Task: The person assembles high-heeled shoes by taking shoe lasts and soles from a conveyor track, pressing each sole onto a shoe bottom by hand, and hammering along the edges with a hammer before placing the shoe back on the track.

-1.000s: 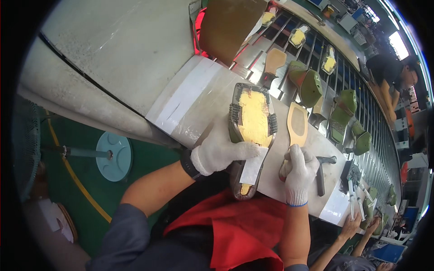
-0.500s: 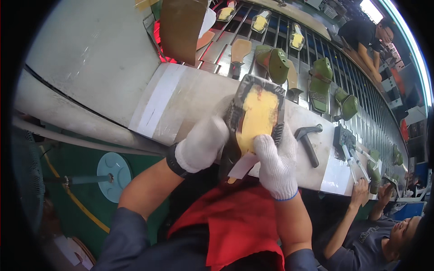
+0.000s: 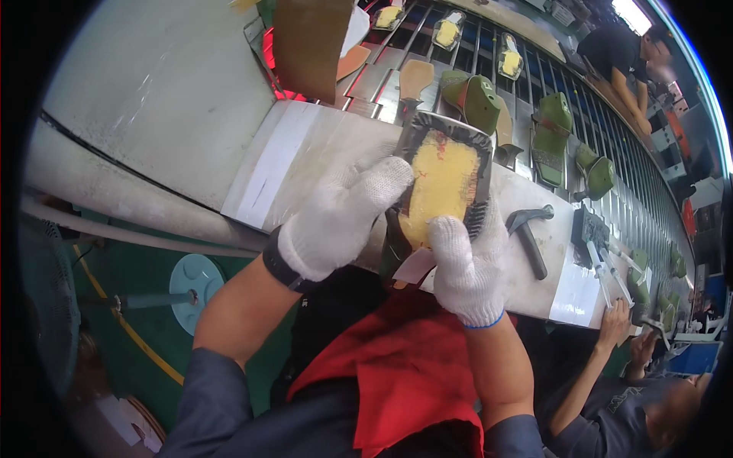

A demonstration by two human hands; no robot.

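A black shoe upper on a last (image 3: 444,182) is held sole side up above the white bench edge. Its gathered black rim runs around a yellow insole, and a white tag (image 3: 413,267) hangs at its near end. My left hand (image 3: 328,217), in a white knit glove, grips the left side with its thumb along the rim. My right hand (image 3: 472,271), gloved alike, wraps the right side, thumb pressed on the yellow insole. Fingers beneath the shoe are hidden. To the right of it a hammer (image 3: 528,240) with a dark handle lies on the bench.
Behind the bench, a roller conveyor (image 3: 538,76) carries green shoe lasts (image 3: 551,137), tan sole-shaped pieces (image 3: 416,78) and more yellow-soled uppers (image 3: 447,32). A brown board (image 3: 305,49) stands at back left. A co-worker's hand (image 3: 615,324) is beside white-handled tools (image 3: 607,271). A blue stool (image 3: 195,290) stands lower left.
My left hand has moved up along the shoe's left side, its thumb now on the rim. The shoe sits slightly higher and further right in view. My right hand keeps its grip.
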